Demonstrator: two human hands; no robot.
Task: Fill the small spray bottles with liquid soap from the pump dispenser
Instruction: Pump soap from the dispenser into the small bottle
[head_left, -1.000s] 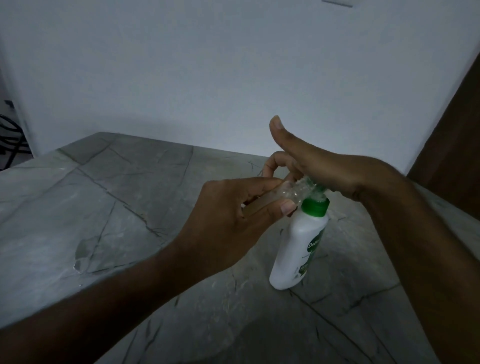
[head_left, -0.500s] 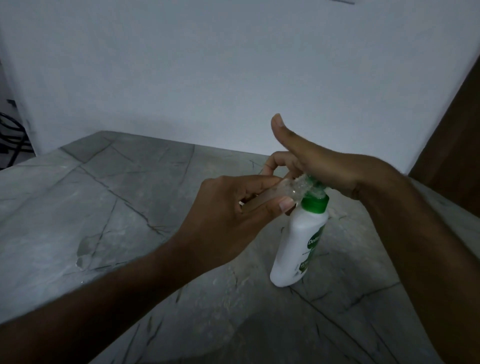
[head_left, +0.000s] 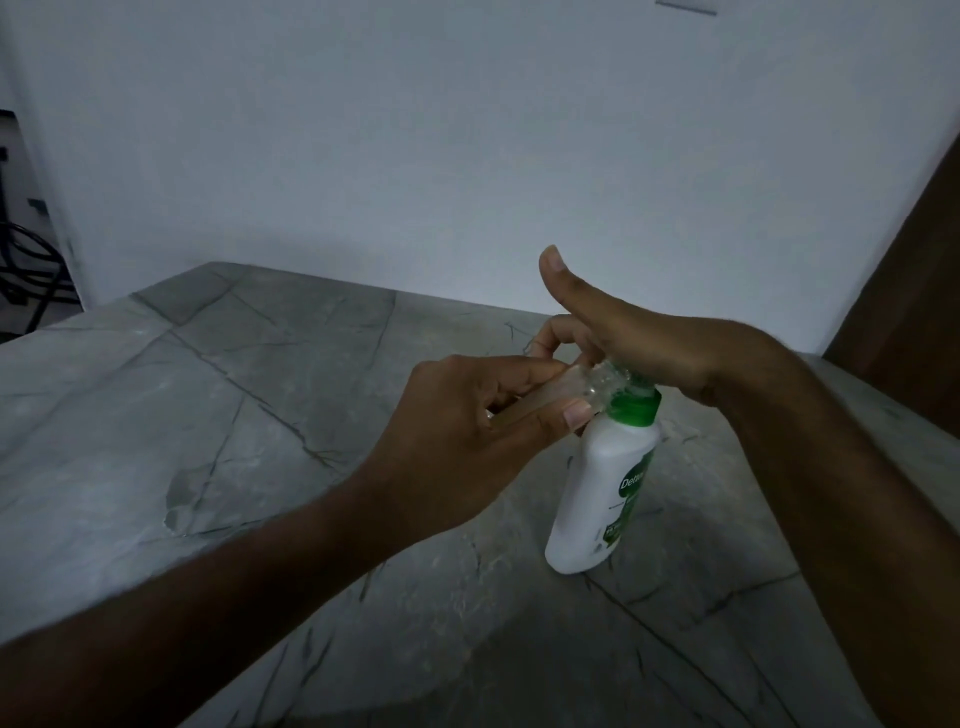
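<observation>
Pinched in the left hand (head_left: 457, 447), a small clear plastic spray bottle (head_left: 553, 388) lies sideways, mouth at the white pump dispenser's (head_left: 605, 488) green top. Right hand (head_left: 639, 353) presses the pump, thumb up. Filling now; next, more pushes, held steady on the grey counter (head_left: 208, 395).

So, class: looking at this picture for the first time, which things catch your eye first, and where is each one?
The white soap dispenser with a green collar stands out, upright on the grey marbled table, right of centre. Above it the right hand covers the pump top, thumb up. The left hand pinches a small clear bottle tipped sideways, its mouth at the pump.
</observation>
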